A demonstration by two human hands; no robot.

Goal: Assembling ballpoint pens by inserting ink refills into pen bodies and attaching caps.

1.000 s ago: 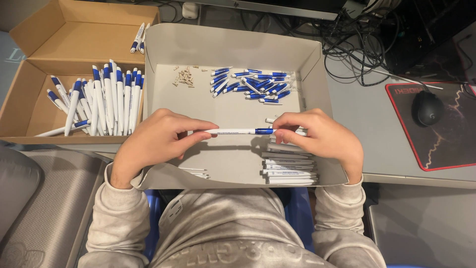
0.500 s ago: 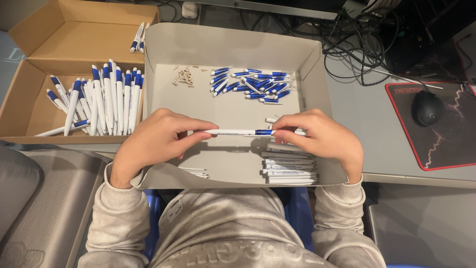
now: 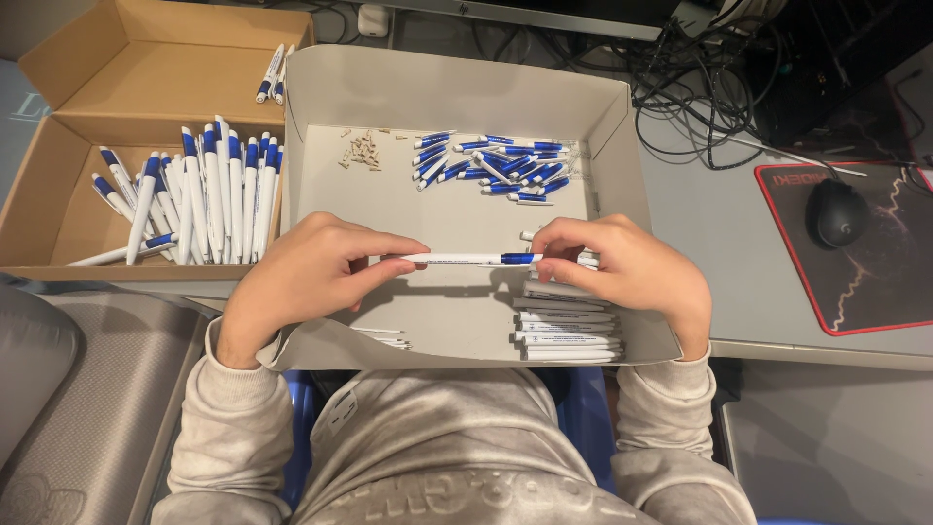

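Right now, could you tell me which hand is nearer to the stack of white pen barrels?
Right. The right hand hovers directly above the stack of white pen barrels; the left hand sits across the tray.

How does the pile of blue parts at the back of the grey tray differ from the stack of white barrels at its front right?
The blue parts are short, blue and scattered loosely at all angles; the white barrels are longer, white and stacked neatly parallel. The blue parts lie far from both hands; the white barrels sit just under the right hand. Both lie in the same grey tray.
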